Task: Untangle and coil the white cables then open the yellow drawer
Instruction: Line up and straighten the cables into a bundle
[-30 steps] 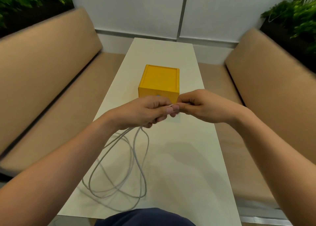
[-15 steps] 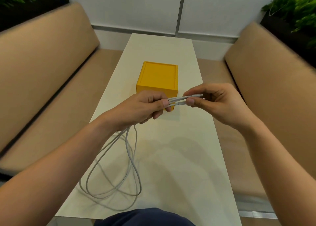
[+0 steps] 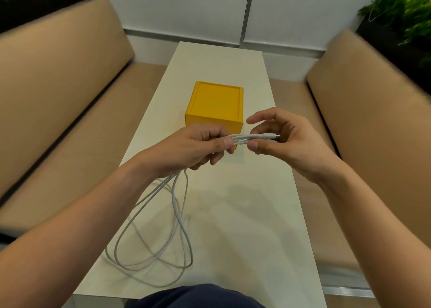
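Note:
My left hand (image 3: pixel 196 147) grips the white cables (image 3: pixel 177 214) just behind their plug ends (image 3: pixel 254 137), which stick out to the right. My right hand (image 3: pixel 279 142) is at those ends, thumb under the plugs and fingers spread loosely above them. From my left fist the cables hang down and lie in several overlapping loops on the white table (image 3: pixel 245 214) near its front left edge. The yellow drawer box (image 3: pixel 215 104) stands on the table just behind my hands, and its front is partly hidden by them.
Tan cushioned benches run along both sides of the table, one at the left (image 3: pixel 58 97) and one at the right (image 3: pixel 373 109). Green plants (image 3: pixel 405 11) sit behind the right bench. A white wall closes the far end.
My hands drew apart from a fingertip-to-fingertip pinch, exposing the plug ends between them. The right hand's fingers have loosened and spread. The cable loops shifted slightly on the table.

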A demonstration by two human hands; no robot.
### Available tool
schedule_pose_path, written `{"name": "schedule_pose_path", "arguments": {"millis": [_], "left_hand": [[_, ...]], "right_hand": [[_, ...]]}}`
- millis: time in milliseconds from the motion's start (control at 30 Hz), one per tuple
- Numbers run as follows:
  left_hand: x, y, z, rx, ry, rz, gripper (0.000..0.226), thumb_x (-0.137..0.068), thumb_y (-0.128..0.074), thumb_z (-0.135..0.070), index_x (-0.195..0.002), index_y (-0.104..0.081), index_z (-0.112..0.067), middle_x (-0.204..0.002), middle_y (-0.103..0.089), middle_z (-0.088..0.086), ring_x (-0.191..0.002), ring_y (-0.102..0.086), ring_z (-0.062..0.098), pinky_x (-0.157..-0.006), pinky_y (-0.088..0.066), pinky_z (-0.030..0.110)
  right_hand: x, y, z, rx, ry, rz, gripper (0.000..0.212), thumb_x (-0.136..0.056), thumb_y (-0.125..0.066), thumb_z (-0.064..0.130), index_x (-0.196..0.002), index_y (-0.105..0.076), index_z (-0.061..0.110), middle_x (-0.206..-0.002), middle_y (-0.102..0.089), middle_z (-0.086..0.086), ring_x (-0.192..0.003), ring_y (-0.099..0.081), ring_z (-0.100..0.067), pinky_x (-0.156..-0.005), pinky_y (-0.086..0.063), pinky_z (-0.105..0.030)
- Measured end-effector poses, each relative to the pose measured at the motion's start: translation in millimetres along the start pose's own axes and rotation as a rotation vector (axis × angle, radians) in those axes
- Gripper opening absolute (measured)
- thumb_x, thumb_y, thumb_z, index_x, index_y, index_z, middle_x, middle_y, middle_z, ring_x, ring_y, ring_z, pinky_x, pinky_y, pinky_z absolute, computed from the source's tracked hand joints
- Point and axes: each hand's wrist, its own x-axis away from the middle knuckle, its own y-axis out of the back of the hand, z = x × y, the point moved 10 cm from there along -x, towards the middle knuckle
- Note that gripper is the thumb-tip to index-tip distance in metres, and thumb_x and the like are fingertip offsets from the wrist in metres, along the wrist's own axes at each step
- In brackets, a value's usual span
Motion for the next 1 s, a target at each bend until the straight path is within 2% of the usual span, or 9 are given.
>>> {"name": "schedule_pose_path", "arguments": {"millis": [133,333,500,600,733,867,1000], "left_hand": [[1,2,1,0.043,0.021,0.020,0.026,-0.108,-0.051,-0.027,-0.103,-0.068,-0.009,-0.069,-0.058,0.006,-0.048,-0.036,0.012,-0.046,-0.029,0.022],[2,4,-2,-0.011,0.019,0.043,0.024,-0.107,-0.052,-0.028,-0.102,-0.070,-0.012,-0.076,-0.065,0.007,-0.050,-0.056,0.018,-0.048,-0.044,0.026],[1,1,-14,0.023,-0.078,0.033,0.021,-0.105,-0.051,-0.031,-0.097,-0.063,-0.016,-0.079,-0.063,0.007,-0.050,-0.059,0.020,-0.051,-0.047,0.029],[2,-2,-15,0.039,-0.089,0.043,0.023,-0.103,-0.050,-0.035,-0.101,-0.064,-0.017,-0.080,-0.062,0.008,-0.051,-0.061,0.021,-0.050,-0.048,0.031],[3,-2,-11,-0.074,-0.060,0.034,0.022,-0.109,-0.046,-0.033,-0.106,-0.065,-0.021,-0.085,-0.068,0.006,-0.054,-0.063,0.019,-0.047,-0.047,0.028],[4,0,-7,-0.213,-0.015,0.041,0.024,-0.110,-0.044,-0.030,-0.106,-0.062,-0.015,-0.087,-0.071,0.005,-0.058,-0.066,0.020,-0.050,-0.048,0.030],[6,-2,-6,-0.158,0.002,0.057,0.025,-0.111,-0.043,-0.028,-0.109,-0.060,-0.009,-0.090,-0.070,0.010,-0.063,-0.070,0.026,-0.057,-0.055,0.034]], "right_hand": [[-1,1,3,-0.031,-0.023,-0.003,0.055,-0.074,-0.085,0.010,-0.124,-0.063,0.016,-0.093,-0.072,-0.018,-0.082,-0.067,-0.023,-0.087,-0.056,-0.050],[1,8,-1,-0.094,-0.080,-0.049,0.055,-0.074,-0.084,-0.001,-0.122,-0.065,0.016,-0.096,-0.072,-0.022,-0.083,-0.070,-0.030,-0.087,-0.062,-0.042],[4,4,-7,-0.360,-0.160,-0.032,0.057,-0.069,-0.079,-0.004,-0.120,-0.061,0.014,-0.091,-0.072,-0.013,-0.084,-0.069,-0.023,-0.081,-0.060,-0.031],[5,6,-6,-0.187,-0.157,-0.023,0.057,-0.077,-0.079,-0.010,-0.123,-0.058,0.016,-0.095,-0.074,-0.017,-0.087,-0.070,-0.025,-0.088,-0.060,-0.037],[8,3,7,0.027,-0.091,-0.010,0.054,-0.080,-0.082,-0.004,-0.123,-0.059,0.020,-0.100,-0.072,-0.020,-0.087,-0.070,-0.029,-0.092,-0.059,-0.047],[8,8,12,0.148,-0.051,-0.018,0.048,-0.080,-0.084,0.000,-0.119,-0.063,0.018,-0.097,-0.074,-0.008,-0.088,-0.073,-0.031,-0.086,-0.062,-0.047],[8,6,4,0.069,-0.096,-0.001,0.050,-0.079,-0.083,-0.004,-0.119,-0.063,0.018,-0.096,-0.075,-0.009,-0.083,-0.072,-0.022,-0.087,-0.062,-0.039]]}}
